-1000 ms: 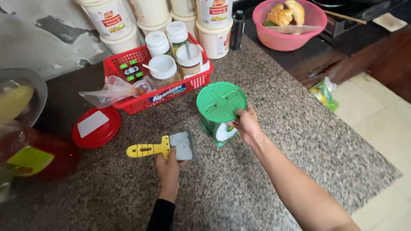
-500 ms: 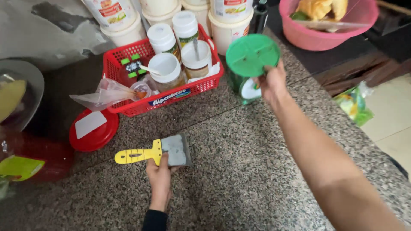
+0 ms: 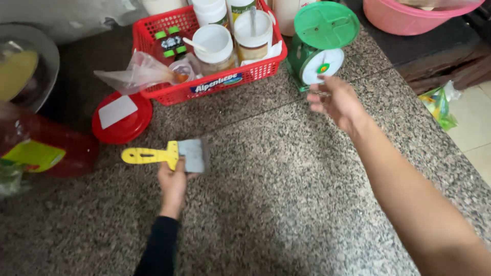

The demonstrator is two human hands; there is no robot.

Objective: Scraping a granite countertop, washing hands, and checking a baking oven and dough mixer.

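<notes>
**Scraper on the speckled counter, scale set by the basket**

A speckled granite countertop [image 3: 286, 204] fills most of the view. At its far edge stands a red plastic basket [image 3: 215, 84] packed with white-lidded jars, small bottles and a crumpled clear bag. Just to the right of the basket sits a green kitchen scale [image 3: 319, 48] with a round green platform on top and a white dial facing the camera. A pink basin [image 3: 409, 23] lies behind it at the top right. On the far left, a large red-tinted bottle [image 3: 41, 151] lies blurred at the edge, and a round red lid [image 3: 121, 118] rests flat near the basket's front corner.

The right hand [image 3: 337, 102] hovers just in front of the scale, clear of it, fingers loosely spread and holding nothing. The left hand [image 3: 173, 184], at the end of a dark sleeve, touches a scraper [image 3: 171, 155] with a yellow handle and a flat metal blade; the tool lies across the counter, handle pointing left. Whether the fingers clasp it or merely press on it cannot be told.
</notes>
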